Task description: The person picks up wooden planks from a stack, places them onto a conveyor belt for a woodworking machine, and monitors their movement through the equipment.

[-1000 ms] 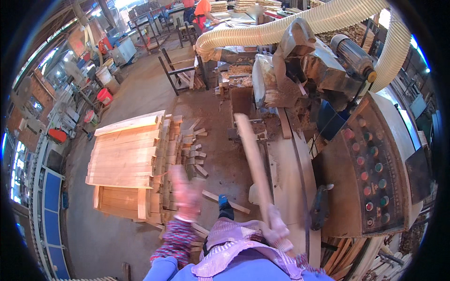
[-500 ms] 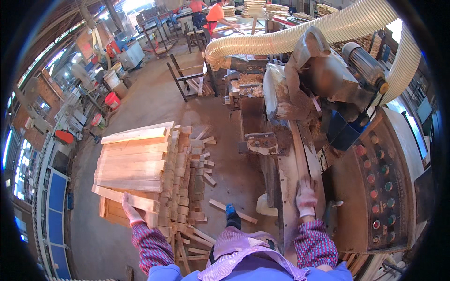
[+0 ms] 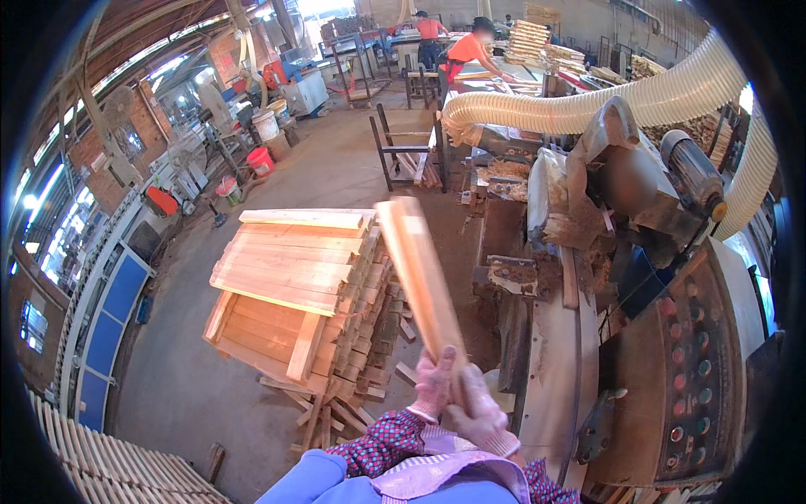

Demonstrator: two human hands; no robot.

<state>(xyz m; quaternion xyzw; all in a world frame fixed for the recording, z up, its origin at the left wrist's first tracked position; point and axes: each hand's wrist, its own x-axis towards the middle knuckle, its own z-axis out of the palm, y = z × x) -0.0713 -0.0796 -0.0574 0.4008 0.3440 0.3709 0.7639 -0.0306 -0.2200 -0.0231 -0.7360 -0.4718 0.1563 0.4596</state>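
Note:
A light wooden board [image 3: 417, 273] is raised in front of me, slanting away to the upper left. My left hand [image 3: 433, 384] closes round its near end from the left. On the other side of that end, my right hand [image 3: 481, 410] grips it, close against the left. Both hands wear pale gloves. Beyond the left hand is a stack of boards [image 3: 281, 260], with a lower layer showing at its near side. To the right of my hands runs the machine's flat bed [image 3: 550, 361], where a wooden strip [image 3: 570, 281] enters the dusty cutting head.
A control panel [image 3: 687, 378] with several buttons stands at right. A ribbed hose [image 3: 579, 112] arches over the dusty machine [image 3: 621, 181]. Offcuts [image 3: 336, 420] litter the floor by the stack. A black metal rack [image 3: 407, 155] stands ahead. Farther off, a person in orange [image 3: 468, 55] bends over a table.
My left hand has lifted a board off the stack and swung it to the middle. My right hand has left the machine bed and joined it on the board. The view has shifted.

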